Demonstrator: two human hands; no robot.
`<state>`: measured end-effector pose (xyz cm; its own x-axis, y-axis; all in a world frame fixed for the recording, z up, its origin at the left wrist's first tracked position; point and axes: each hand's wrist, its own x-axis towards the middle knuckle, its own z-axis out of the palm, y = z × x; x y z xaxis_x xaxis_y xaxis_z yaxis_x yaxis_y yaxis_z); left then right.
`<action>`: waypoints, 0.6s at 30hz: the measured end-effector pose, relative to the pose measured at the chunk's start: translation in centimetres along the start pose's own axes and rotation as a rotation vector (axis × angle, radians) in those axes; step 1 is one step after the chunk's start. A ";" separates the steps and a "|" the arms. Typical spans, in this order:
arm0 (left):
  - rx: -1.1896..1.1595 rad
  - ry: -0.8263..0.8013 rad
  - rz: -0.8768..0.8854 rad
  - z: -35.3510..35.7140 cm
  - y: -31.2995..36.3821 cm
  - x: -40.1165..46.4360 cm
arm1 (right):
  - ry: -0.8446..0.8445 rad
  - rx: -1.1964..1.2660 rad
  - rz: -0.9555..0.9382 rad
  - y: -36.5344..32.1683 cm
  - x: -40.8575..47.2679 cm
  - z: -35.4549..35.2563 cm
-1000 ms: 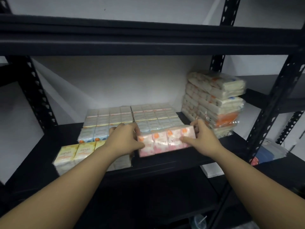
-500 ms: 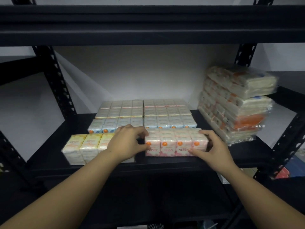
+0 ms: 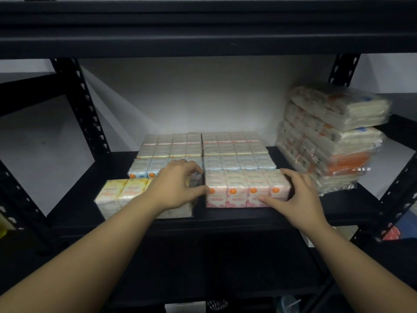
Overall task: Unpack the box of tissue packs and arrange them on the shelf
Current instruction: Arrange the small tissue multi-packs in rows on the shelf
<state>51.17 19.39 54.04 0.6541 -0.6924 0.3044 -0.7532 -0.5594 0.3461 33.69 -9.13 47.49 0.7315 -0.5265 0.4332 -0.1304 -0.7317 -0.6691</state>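
Several tissue packs [image 3: 237,152] cover black shelf [image 3: 248,216] (white wall [image 3: 203,98] behind).

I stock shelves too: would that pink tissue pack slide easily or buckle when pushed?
The pink tissue pack probably slides easily: glossy wrap on a smooth shelf. It likely gives slightly, being soft tissue. Low and wide, it seems unlikely to tip.

This looks like a stockroom or shop storage area. A black boltless metal rack [image 3: 225,219] with perforated uprights [image 3: 83,109] fills the frame, set against a bare white wall [image 3: 203,98]. On its middle shelf, shrink-wrapped multipacks of mini tissues [image 3: 247,188] lie in tidy rows at centre, and a tall stack of larger wrapped bundles [image 3: 331,136] sits at the right. More black shelving shows at the left and right edges.
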 end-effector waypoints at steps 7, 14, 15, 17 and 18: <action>0.115 -0.204 -0.184 -5.8 -8.3 -2.5 | 0.013 -0.146 -0.227 -5.4 -0.2 2.8; 0.038 -0.157 -0.403 -7.3 -15.6 -6.6 | -0.180 -0.122 -0.377 -11.3 0.2 8.4; -0.008 -0.159 -0.425 -7.3 -15.9 -7.1 | -0.214 -0.133 -0.391 -12.2 0.2 9.2; -0.151 -0.178 -0.470 -7.4 -16.2 -8.0 | -0.280 -0.161 -0.417 -14.0 0.3 10.5; -0.247 -0.199 -0.489 -7.5 -16.3 -8.5 | -0.312 -0.181 -0.423 -14.8 0.3 11.1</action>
<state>58.40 37.82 52.42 0.8783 -0.4660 -0.1068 -0.3130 -0.7292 0.6085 43.26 6.40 50.82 0.9049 -0.0376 0.4239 0.1252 -0.9286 -0.3495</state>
